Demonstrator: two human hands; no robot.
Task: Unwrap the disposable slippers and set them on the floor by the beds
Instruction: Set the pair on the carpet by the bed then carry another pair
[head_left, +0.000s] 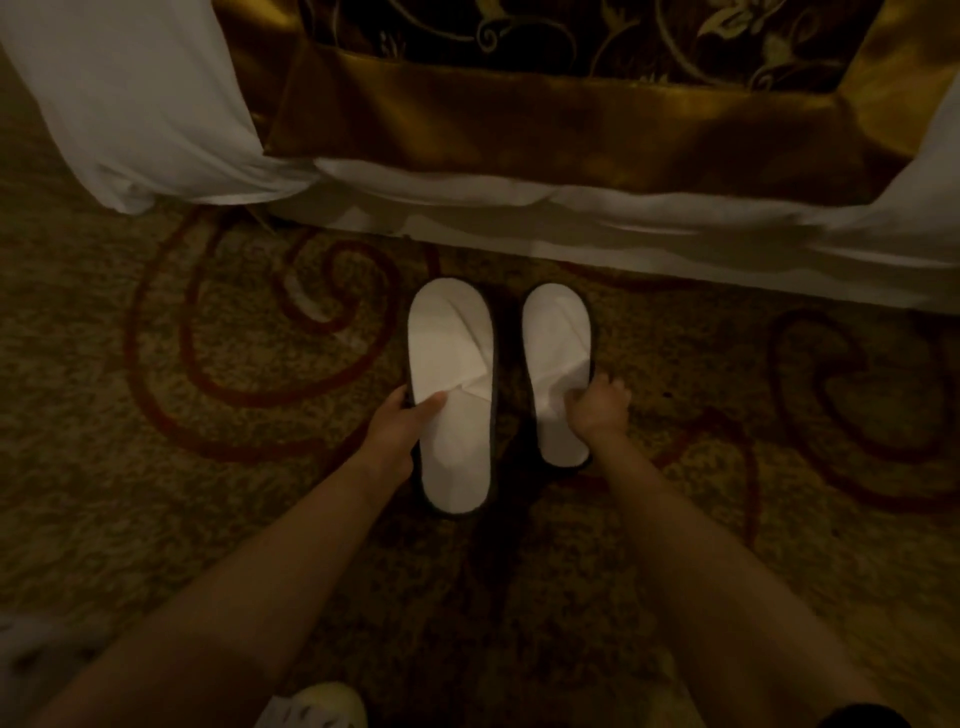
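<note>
Pair sits mid-frame on carpet (208, 415) below bed (571, 228); left hand (405, 415) grips left slipper (447, 353), right hand (597, 405) pinches right slipper (556, 332) upper, so uneven release could skew them

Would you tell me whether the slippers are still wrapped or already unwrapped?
Unwrapped: the left slipper and right slipper show bare white fabric, no wrapper visible; the left hand and right hand each grip one.

My one camera rides on my head, facing forward and steeply down, close over my forearms (249, 597); it centres the slippers (449, 343) on the carpet (208, 467), with the bed (675, 218) edge across the top and my shoe (322, 701) at the bottom
</note>
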